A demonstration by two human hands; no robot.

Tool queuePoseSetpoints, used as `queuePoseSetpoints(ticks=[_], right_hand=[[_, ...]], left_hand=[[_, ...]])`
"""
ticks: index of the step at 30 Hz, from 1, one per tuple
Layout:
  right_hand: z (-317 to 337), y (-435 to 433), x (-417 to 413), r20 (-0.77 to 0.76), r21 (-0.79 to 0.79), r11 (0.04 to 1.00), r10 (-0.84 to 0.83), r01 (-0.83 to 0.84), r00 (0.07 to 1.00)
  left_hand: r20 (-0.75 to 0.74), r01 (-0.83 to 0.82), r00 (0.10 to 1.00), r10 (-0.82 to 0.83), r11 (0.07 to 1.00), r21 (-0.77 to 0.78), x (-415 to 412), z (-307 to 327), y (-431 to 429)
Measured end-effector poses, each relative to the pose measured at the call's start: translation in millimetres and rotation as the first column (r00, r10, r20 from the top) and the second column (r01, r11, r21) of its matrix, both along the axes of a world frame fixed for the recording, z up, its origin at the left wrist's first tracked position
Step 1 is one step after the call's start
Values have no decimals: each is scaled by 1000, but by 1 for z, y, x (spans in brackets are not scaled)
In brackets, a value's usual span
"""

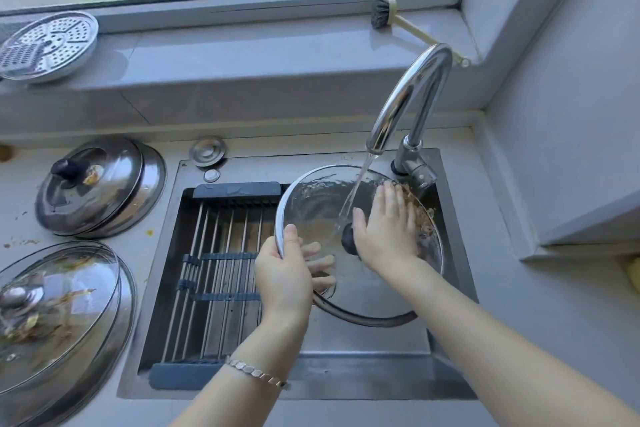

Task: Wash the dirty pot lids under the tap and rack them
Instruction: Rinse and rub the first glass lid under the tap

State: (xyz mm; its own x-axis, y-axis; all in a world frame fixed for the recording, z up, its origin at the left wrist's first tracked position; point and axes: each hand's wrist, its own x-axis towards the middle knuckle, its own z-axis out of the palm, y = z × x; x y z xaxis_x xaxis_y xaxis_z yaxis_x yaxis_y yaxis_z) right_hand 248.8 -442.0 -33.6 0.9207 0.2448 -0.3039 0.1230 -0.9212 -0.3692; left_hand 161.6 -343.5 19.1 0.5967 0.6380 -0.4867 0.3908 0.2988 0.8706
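Steel sink (446,211), tap (408,104) running: we grip the round steel-rimmed glass lid (360,291) by its rim with our left hand (284,274), right hand (388,229) rubbing flat and open, risking a wet slip onto the grey-barred drying rack (221,270).

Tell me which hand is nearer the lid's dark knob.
Right. The right hand lies flat on the glass lid with its thumb beside the knob; the left hand clamps the lid's left rim, farther away.
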Motion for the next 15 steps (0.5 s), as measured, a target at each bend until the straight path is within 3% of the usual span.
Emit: queuePoseSetpoints(ticks=[6,9,13,15], right_hand=[[13,38,-9,27,266,927,267,-265,963],[16,40,-27,127,357,757,540,-547,832],[20,30,-28,275,415,617,615,-668,739],[14,14,-32,275,404,558,682,-725,678]], left_hand=[[-2,34,999,-34,998,61,-2,-6,-8],[9,3,1000,-5,975,221,2,-10,7],[76,-20,997,0,965,262,8,-9,23],[79,-12,997,-12,955,296,10,-3,34]])
